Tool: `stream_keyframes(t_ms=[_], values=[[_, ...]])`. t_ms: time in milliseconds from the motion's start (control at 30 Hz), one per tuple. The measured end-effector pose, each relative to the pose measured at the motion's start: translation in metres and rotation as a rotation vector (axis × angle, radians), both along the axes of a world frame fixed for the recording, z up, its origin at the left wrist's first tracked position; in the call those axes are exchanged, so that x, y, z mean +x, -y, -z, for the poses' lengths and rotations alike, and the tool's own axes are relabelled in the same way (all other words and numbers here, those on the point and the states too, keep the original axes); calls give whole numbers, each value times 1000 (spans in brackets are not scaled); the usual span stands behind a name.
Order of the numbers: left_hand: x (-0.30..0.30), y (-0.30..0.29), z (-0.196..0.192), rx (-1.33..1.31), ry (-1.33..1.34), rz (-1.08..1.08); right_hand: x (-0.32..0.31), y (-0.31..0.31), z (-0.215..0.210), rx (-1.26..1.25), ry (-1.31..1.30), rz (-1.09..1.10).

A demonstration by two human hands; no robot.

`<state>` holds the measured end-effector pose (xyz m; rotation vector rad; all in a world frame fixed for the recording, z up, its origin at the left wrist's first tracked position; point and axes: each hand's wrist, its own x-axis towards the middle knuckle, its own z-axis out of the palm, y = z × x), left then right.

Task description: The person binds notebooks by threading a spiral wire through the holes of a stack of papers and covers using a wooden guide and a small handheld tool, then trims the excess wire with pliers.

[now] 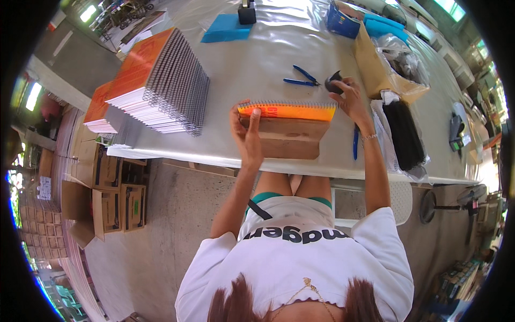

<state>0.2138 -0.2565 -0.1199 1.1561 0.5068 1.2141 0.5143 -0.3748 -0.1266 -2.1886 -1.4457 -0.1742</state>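
Hands apart, left (pixel 245 131) gripping notebook (pixel 287 111)

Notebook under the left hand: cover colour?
Orange fading to yellow on the notebook, with a dark wire spiral; head view shows it.

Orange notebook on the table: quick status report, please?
Left hand grips the orange notebook, held on edge. Right hand fingers on a small black object. Blue pliers lie just beyond.
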Motion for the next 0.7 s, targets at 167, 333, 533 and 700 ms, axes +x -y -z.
stream_keyframes(t_ms=[167, 333, 533, 700], values=[[4, 41, -3, -27, -93, -38, -36, 84, 21, -122, -10, 469], [-6, 30, -12, 79, -201, -10, -97, 133, 60, -300, -74, 569], [-13, 18, -18, 102, -277, 46, -138, 126, 30, 23, -203, 579], [-16, 17, -29, 156, -243, 110, -188, 102, -24, 383, -349, 231]])
